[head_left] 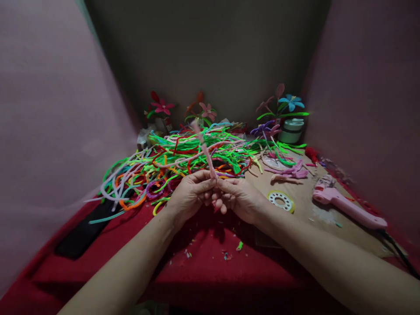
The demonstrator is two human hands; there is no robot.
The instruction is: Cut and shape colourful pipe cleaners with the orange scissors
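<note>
Left hand (185, 197), right hand (244, 199): fingers pinched closed around pink stem (208, 156) at its near end, probably for control | far end free | stem pile (180, 153) farther off, probably for reach

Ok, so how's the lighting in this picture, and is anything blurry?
In the head view, light is dim overall, with the back wall very dark and soft shadows on the red cloth below the left hand and right hand; also in the head view, the pink stem looks smeared toward its upper end.
</note>
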